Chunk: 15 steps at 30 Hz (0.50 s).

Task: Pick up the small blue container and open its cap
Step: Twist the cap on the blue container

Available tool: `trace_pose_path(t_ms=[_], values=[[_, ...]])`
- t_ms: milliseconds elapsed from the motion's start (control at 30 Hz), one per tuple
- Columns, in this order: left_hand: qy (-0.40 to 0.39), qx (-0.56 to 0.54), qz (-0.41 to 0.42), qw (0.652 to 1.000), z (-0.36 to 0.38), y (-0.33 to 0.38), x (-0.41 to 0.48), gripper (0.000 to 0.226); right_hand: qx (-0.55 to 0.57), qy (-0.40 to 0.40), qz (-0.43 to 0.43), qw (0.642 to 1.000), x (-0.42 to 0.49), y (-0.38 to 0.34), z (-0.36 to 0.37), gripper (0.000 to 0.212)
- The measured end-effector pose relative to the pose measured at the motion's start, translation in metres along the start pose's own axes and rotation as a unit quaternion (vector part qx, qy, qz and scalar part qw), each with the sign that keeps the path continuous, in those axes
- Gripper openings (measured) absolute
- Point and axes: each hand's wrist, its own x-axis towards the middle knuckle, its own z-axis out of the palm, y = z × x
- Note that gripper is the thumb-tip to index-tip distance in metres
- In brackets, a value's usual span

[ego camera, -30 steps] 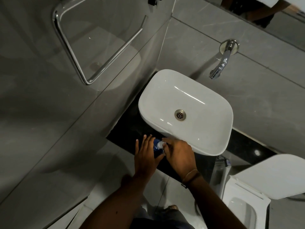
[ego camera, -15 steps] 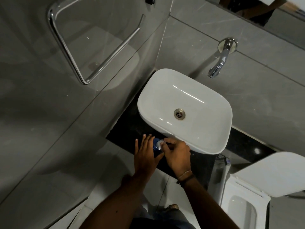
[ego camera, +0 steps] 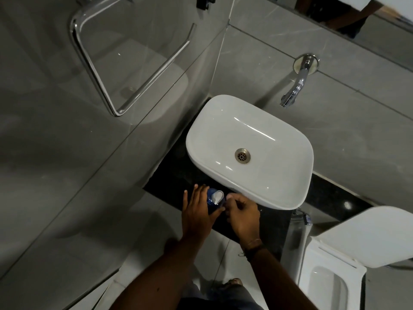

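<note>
The small blue container [ego camera: 211,199] is held above the black counter, just in front of the white basin. My left hand [ego camera: 196,212] wraps around its body from the left. Its white flip cap [ego camera: 218,196] stands tipped up, open. My right hand [ego camera: 242,214] hovers just right of the cap with fingers loosely curled and nothing visible in them. Most of the container's body is hidden behind my left palm and fingers.
A white basin [ego camera: 263,193] sits on a black counter [ego camera: 174,175], with a chrome wall tap [ego camera: 295,86] behind it. A glass partition with a chrome handle [ego camera: 93,70] stands at left. A toilet with raised lid [ego camera: 366,238] is at lower right.
My right hand had its fingertips on the white cap; now it has drawn back to the right and the cap stands flipped up. My left hand keeps its hold.
</note>
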Motion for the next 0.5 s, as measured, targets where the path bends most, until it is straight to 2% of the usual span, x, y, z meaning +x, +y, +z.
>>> trace_pose_path(t_ms=[67,233,367,500], values=[[0.003,-0.013,-0.004,1.000,-0.001,0.001,-0.001,0.083,0.036,-0.011,0.059,0.998,0.003,0.009,0.001,0.019],[-0.004,-0.057,-0.025,0.998,-0.007,0.006,-0.003,0.080,0.181,-0.155,0.194,0.952,0.006,0.008,0.007,0.018],[-0.067,-0.096,-0.064,0.991,-0.010,0.008,-0.003,0.082,0.227,-0.159,0.204,0.939,0.010,0.015,0.010,0.015],[-0.069,-0.114,-0.063,0.989,-0.011,0.010,-0.003,0.081,0.240,-0.152,0.192,0.939,0.013,0.023,0.012,0.016]])
